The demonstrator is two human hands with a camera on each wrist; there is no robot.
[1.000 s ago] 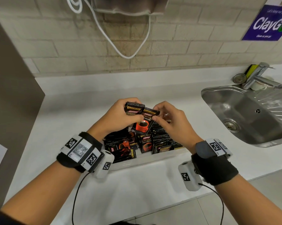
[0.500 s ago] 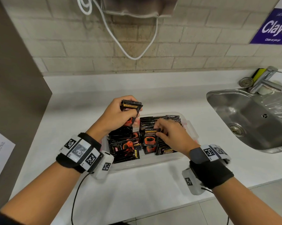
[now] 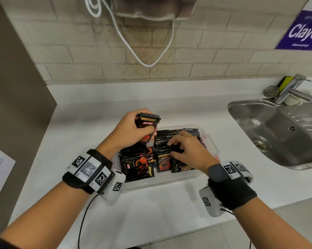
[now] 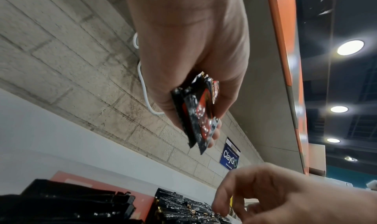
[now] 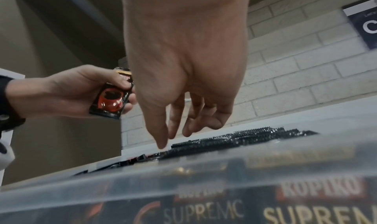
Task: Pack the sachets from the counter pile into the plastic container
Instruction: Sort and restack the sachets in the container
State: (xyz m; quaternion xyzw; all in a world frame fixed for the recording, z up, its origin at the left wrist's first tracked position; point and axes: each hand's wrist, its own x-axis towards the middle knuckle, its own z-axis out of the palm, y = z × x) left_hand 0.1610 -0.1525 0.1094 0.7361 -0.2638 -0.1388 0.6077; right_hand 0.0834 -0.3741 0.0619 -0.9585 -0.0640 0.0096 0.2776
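Half a second ago our right hand (image 3: 185, 150) was in almost the same place; now its fingers dip a bit deeper into the upright rows, and our left hand (image 3: 132, 132) lifts its bunch a little higher. The left hand grips a small bunch of sachets (image 3: 147, 120) above the far left part of the plastic container (image 3: 162, 178). The right hand's fingers (image 5: 163, 130) are loosely curled and point down at the tops of the packed sachets (image 3: 176, 139); from the wrist view they seem to hold nothing, just parting the rows. We think the job is nearly done: the box looks almost full, and we see no pile on the counter (image 3: 151, 209). Only the bunch in our left hand looks left. Our hands hide the middle of the box, so we cannot tell how much room remains.
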